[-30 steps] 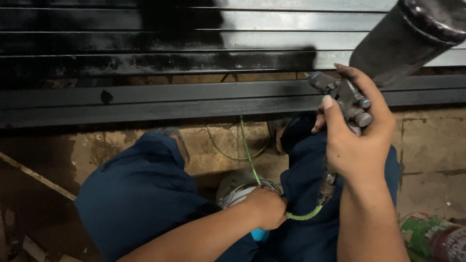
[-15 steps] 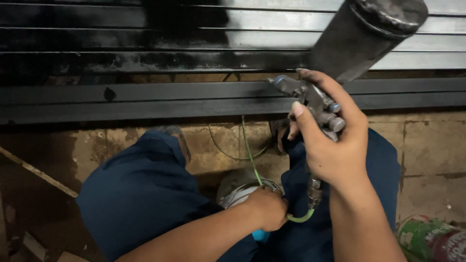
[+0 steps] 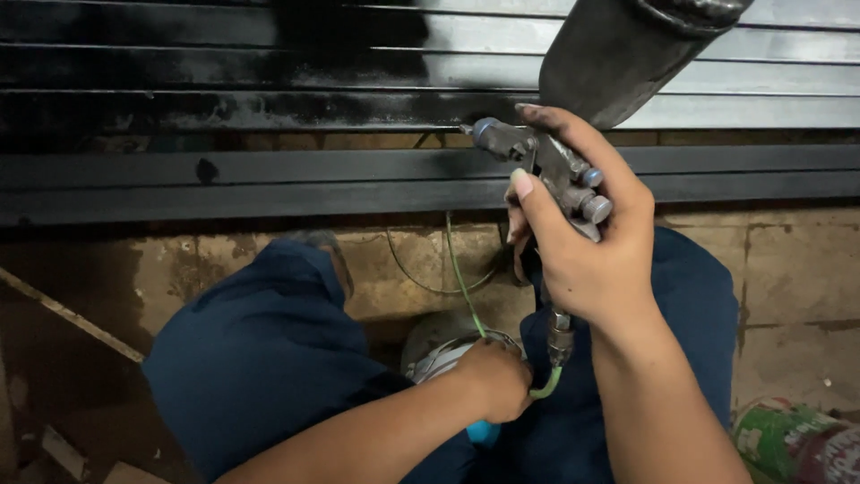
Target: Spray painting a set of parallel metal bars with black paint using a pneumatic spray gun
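My right hand grips a metal spray gun with a dark paint cup on top, its nozzle pointing left toward a dark metal bar. A green air hose runs from the gun's base down to my left hand. My left hand is closed around that hose near a blue fitting, just above a round metal can between my knees. My knees in dark blue trousers fill the lower middle.
A ribbed roller shutter, partly sprayed black and partly bare grey, spans the top. Stained concrete floor lies below the bar. A green and red paint tin sits at the bottom right. A thin wooden strip lies at left.
My right hand has carried the spray gun to the left along the bar. My left hand has stayed closed on the hose.
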